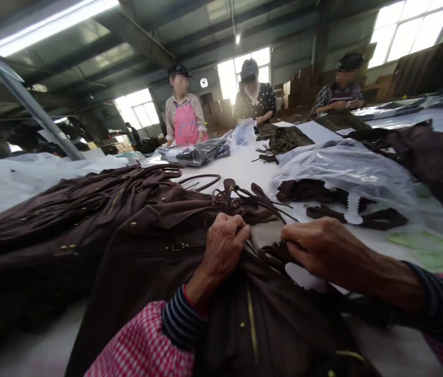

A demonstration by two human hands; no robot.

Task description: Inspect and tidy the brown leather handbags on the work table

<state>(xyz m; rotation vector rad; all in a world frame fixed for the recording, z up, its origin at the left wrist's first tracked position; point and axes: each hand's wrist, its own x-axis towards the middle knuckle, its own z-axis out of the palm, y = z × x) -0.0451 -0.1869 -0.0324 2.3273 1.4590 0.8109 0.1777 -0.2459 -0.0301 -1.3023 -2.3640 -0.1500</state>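
A dark brown jacket with brass zips, studs and a small buckle lies spread before me. My left hand is closed on its front edge, beside the metal front zip and a patch of pale lining. To the right, my right hand pinches the jacket's other edge by a bunched, ribbed-looking brown part; exactly what lies between those fingers is hidden. Brown drawcords trail above both hands. Lower on the jacket runs a brass pocket zip.
More brown jackets are piled at left. Clear plastic bags cover brown straps at right. A bagged dark garment lies farther back. Across the white table stand three people, one in a pink apron.
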